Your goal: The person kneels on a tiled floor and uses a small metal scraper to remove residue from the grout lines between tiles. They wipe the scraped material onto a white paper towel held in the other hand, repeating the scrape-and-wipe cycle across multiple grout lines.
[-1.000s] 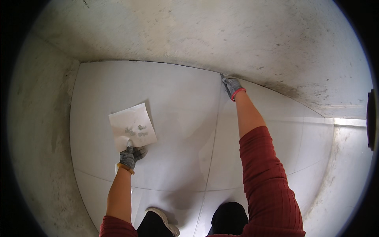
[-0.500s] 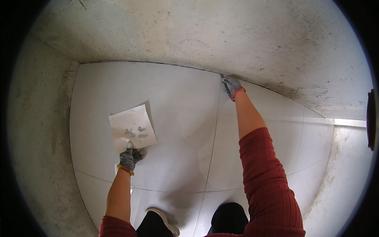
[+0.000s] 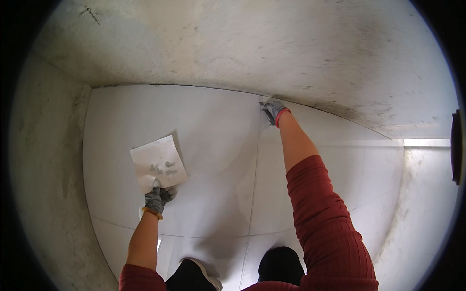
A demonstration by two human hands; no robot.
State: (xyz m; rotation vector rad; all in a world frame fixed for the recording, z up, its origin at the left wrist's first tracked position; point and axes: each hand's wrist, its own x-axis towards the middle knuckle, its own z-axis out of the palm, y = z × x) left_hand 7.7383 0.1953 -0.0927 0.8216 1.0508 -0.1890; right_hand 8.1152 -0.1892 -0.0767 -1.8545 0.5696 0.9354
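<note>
My left hand (image 3: 159, 196), in a grey glove, grips the near edge of a pale square sheet (image 3: 153, 151), its thumb on top. Several wet-looking grey dabs of paste lie on the sheet. Farther off to the right, my gloved right hand (image 3: 274, 111) is closed around a small dark tool (image 3: 264, 109), mostly hidden by the fingers; its exact kind does not show. That hand is low over the tiled floor (image 3: 208, 126), at the far end of a tile joint (image 3: 253, 194), close to the back wall.
A stained concrete wall (image 3: 233, 43) runs along the far side, with another wall (image 3: 43, 169) at the left. A pale raised edge (image 3: 400, 194) bounds the floor at right. My knees and one shoe (image 3: 206, 274) are at the bottom, beside a small white piece (image 3: 159, 242).
My right hand has come slightly back from the wall, nearer along the joint, with the tool. The sheet stays in my left hand; the whole view has shifted a little.
</note>
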